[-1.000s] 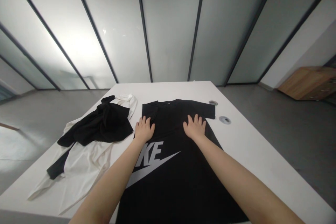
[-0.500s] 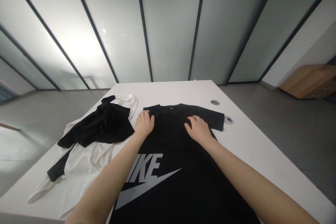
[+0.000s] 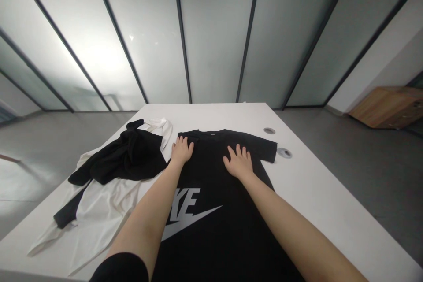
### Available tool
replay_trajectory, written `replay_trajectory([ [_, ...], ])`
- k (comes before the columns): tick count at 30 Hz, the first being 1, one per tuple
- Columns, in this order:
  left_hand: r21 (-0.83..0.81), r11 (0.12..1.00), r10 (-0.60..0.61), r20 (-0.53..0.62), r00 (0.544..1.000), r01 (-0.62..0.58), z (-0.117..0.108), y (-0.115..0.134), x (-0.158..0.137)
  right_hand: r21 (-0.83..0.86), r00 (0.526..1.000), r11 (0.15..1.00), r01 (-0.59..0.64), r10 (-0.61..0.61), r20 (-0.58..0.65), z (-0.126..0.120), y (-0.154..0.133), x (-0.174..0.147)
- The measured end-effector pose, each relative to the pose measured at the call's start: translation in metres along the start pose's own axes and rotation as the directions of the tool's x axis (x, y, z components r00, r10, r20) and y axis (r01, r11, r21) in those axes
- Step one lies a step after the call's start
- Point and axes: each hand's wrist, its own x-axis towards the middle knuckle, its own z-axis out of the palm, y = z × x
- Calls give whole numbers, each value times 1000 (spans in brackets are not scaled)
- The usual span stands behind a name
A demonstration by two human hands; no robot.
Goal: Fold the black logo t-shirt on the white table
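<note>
Left hand (image 3: 182, 152): palm down on the black shirt (image 3: 211, 167), near its left shoulder edge; fingers spread modestly, thumb set off toward the right. Right hand (image 3: 238, 163): palm down on the same shirt, upper chest, fingers fanned wide, thumb angled toward the left. Whether the fingertips pressed or merely rested, could not tell.

Shirt lay front up on the desk (image 3: 317, 211), under both sets of fingers and running back from them toward the wearer. Collar (image 3: 213, 132) sat just beyond the fingertips, between the two hands. Right-hand sleeve (image 3: 266, 150) stretched out flat to the right of the right fingers; opposite sleeve partly hidden by the left hand. Pale grey logo (image 3: 194, 219) lay nearer the wearer than either set of fingers, its left end covered by the left forearm. A black cuff (image 3: 120, 269) showed on that arm, well behind the fingers.

Left of the left fingers: a rumpled black garment (image 3: 132, 158), bunched on top of a white garment (image 3: 102, 213), which spread out below and beyond it.

Right of the right fingers, past the sleeve: two round grommets (image 3: 269, 131) set in the desk, the nearer one just beside the sleeve end. Far beyond the fingers: frosted panels (image 3: 213, 31) in dark frames.
</note>
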Motion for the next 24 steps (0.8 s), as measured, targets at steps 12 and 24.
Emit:
replay_trajectory([
  [12, 682, 730, 0, 79, 997, -54, -4, 34, -79, -1, 999, 1000, -29, 29, 41, 5, -8, 28],
  [24, 659, 751, -86, 138, 987, -26, 0, 14, -47, 122, 998, 992, 15, -8, -59, 9, -4, 58],
])
